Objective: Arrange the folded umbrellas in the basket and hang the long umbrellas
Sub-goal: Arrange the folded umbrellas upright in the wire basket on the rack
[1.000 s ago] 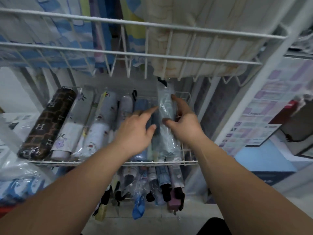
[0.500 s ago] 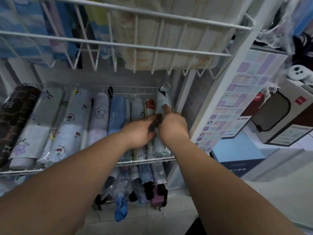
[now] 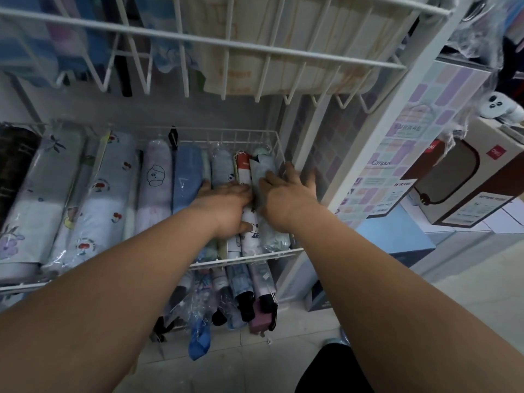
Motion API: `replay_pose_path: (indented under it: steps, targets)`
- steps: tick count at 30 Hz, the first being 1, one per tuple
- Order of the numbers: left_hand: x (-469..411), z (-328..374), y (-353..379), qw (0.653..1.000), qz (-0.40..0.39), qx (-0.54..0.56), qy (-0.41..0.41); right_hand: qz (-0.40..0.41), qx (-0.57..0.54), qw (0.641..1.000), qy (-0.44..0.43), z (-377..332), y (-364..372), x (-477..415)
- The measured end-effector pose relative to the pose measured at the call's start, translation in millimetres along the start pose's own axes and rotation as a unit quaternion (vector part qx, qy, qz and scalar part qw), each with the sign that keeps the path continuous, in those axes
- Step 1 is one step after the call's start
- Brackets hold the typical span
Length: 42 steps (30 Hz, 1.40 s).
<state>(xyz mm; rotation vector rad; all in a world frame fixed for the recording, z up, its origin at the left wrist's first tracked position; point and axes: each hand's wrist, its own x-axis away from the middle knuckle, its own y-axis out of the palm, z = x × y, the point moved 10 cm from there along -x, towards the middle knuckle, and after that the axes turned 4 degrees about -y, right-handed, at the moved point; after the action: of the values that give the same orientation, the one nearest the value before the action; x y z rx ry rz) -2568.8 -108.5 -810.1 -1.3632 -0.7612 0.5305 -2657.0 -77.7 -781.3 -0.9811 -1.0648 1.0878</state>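
Observation:
A white wire basket [image 3: 243, 258] holds a row of folded umbrellas in clear plastic sleeves, lying side by side. At its right end lies a pale grey-green folded umbrella [image 3: 262, 161], next to a red-and-white cartoon one [image 3: 243, 168]. My right hand [image 3: 287, 195] rests flat on the grey-green umbrella with fingers spread. My left hand [image 3: 226, 204] presses palm down on the umbrellas just to its left, fingers straight. Below the basket hang several long umbrellas [image 3: 243, 296], handles down, with a blue one [image 3: 200, 340] lowest.
Another wire basket [image 3: 255, 51] full of packaged goods hangs close above. A white rack post [image 3: 397, 131] stands right of the lower basket. Cardboard boxes [image 3: 465, 182] and a blue box [image 3: 397, 236] sit on the right. Tiled floor [image 3: 283, 358] lies below.
The grey-green umbrella, held raised between both hands a second ago, now lies at the basket's right end. Both hands have flattened onto the row.

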Motion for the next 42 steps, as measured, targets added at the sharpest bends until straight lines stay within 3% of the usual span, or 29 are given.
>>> replay_pose_path:
  steps: [12, 17, 23, 29, 32, 35, 38, 40, 42]
  targets:
    - [2.9, -13.2, 5.7, 1.000, 0.002, 0.011, 0.017, 0.009, 0.050, 0.999, 0.018, -8.4, 23.7, -2.7]
    - [1.3, -13.9, 4.9, 0.999, 0.018, 0.021, 0.018, 0.008, -0.006, 1.000, 0.014, -7.8, 21.2, -3.8]
    - [2.2, -13.1, 6.3, 0.999, 0.025, 0.036, 0.017, -0.079, -0.069, 0.994, 0.006, -6.0, 21.6, 1.6]
    - [6.0, -8.6, 2.7, 0.999, 0.024, 0.017, 0.021, -0.093, -0.037, 0.995, 0.007, -4.8, 25.8, -0.7]
    - [16.6, -5.7, -8.1, 0.998, 0.063, -0.008, 0.021, -0.087, -0.046, 0.995, 0.002, -6.1, 26.4, 0.0]
    - [42.3, -24.0, -29.0, 0.988, 0.152, 0.022, -0.019, -0.051, -0.066, 0.996, 0.004, -6.9, 19.1, 0.9]
    - [77.2, -58.8, -46.6, 0.972, 0.222, 0.022, -0.079, 0.065, -0.107, 0.992, 0.017, -14.3, -5.1, 3.6]
    - [100.1, -83.9, -54.9, 0.963, 0.237, 0.011, -0.129, 0.162, -0.181, 0.970, -0.015, -36.8, -30.3, 6.5]
    - [123.7, -107.3, -62.9, 0.954, 0.242, 0.010, -0.176, 0.207, -0.272, 0.936, -0.077, -73.3, -53.8, 9.9]
